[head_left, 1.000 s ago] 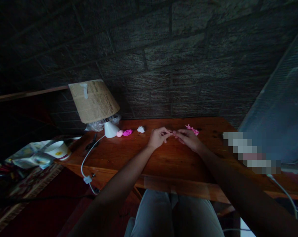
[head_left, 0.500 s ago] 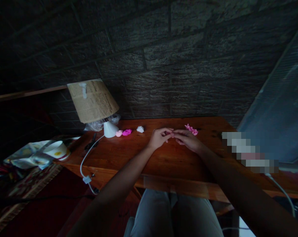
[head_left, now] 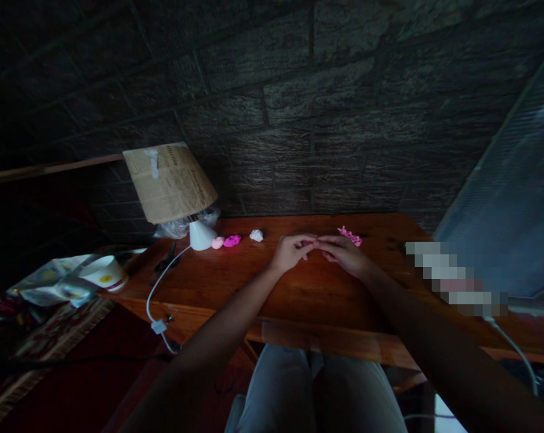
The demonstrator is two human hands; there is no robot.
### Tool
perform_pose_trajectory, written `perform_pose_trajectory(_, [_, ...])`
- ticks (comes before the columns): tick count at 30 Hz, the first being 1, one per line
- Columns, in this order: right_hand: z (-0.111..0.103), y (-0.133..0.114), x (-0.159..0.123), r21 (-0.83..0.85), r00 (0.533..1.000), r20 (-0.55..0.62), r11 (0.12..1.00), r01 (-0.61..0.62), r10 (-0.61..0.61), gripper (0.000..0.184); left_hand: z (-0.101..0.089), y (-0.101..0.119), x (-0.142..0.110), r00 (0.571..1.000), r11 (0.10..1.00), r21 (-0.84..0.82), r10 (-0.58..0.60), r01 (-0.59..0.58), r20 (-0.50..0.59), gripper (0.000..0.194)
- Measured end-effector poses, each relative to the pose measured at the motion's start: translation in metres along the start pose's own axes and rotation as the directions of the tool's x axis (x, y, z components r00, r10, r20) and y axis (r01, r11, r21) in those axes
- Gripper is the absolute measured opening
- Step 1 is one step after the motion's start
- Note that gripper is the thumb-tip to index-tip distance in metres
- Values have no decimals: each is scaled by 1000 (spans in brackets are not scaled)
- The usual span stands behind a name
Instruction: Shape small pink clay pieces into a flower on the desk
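Over the middle of the table, my left hand (head_left: 293,251) and my right hand (head_left: 342,252) meet at the fingertips. Both are closed in a pinch, thumbs against index fingers. Whatever lies between them is too small and hidden to make out. Just behind my right hand is a cluster of small pink shaped pieces (head_left: 350,236) that look like modelling clay. To the left, along the back, sit a white lump (head_left: 256,235), a magenta lump (head_left: 232,241) and a pale pink lump (head_left: 217,243) of similar clay-like stuff.
A lamp (head_left: 170,183) with a newspaper-print shade stands at the back left, its white cord hanging over the front edge of the wooden table (head_left: 308,300). Dark scissors (head_left: 166,261) lie near it. A paper cup (head_left: 104,273) is further left. A blurred-out object (head_left: 454,279) lies at the right.
Both hands stay in nearly the same place, their fingertips shifting slightly against each other. The lumps and pink pieces have not moved.
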State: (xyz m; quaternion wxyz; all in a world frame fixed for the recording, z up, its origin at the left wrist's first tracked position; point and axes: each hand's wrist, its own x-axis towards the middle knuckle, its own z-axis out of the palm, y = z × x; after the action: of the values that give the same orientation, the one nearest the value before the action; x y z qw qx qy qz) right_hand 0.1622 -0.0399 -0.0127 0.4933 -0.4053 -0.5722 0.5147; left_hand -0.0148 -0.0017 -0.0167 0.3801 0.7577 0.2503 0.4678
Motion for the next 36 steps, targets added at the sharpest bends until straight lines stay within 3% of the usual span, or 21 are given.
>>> perform_pose_trajectory(36, [-1, -3, 0, -160, 998, 19, 986, 55, -52, 45, 2, 2, -1, 999, 998, 42, -50, 50, 14, 35])
